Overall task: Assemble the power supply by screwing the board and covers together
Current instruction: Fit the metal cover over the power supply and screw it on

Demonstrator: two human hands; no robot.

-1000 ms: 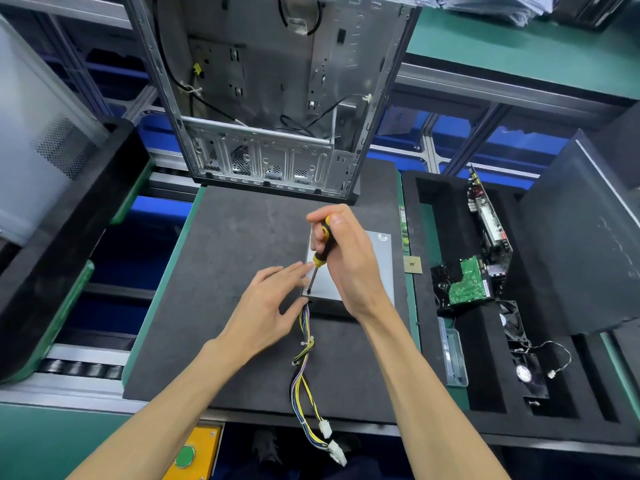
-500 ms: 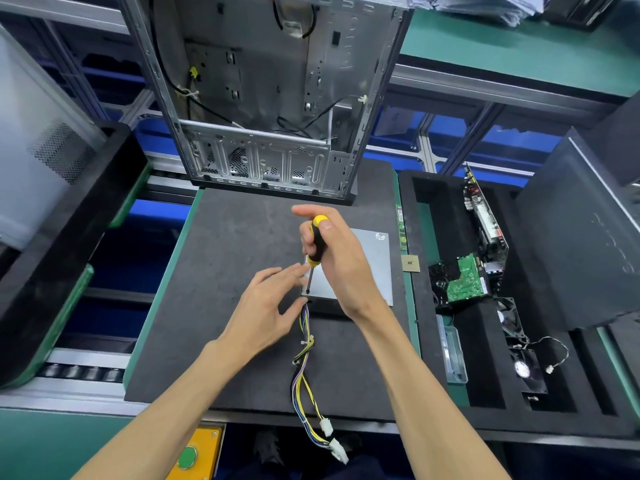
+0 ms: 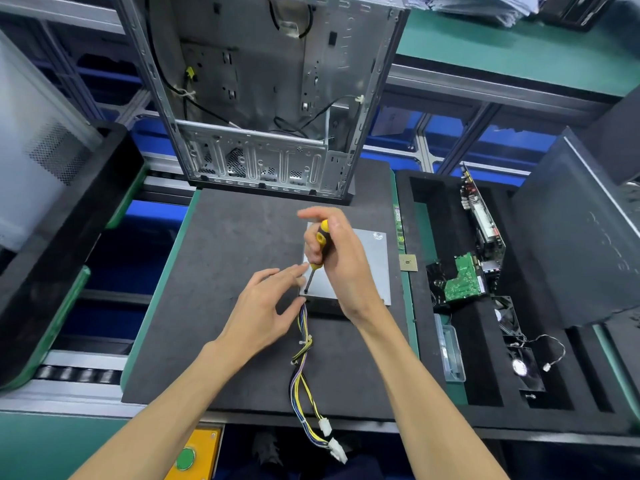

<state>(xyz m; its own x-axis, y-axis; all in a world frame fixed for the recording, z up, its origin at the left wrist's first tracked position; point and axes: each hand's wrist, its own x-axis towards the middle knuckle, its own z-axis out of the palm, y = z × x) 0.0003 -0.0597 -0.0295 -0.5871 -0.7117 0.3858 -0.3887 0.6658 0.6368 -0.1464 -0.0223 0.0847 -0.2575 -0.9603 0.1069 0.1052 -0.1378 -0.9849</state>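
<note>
Power supply [image 3: 363, 271], grey metal cover up, lies flat at centre of the dark foam mat [image 3: 225, 271] on the table, its wire bundle [image 3: 304, 358] trailing toward 6 o'clock off the mat edge. Right hand [image 3: 339, 258], grip clamped on the yellow-and-black screwdriver [image 3: 317, 251], holds it near upright with the tip on a screw [image 3: 307, 291] at the cover's 7 o'clock corner; left hand [image 3: 266, 306], grip apart, fingertips [image 3: 301, 270] just beside the shaft. Open computer case [image 3: 263, 98] stands at 12 o'clock, parts tray [image 3: 433, 237] with green circuit board [image 3: 462, 282] at 3 o'clock
</note>
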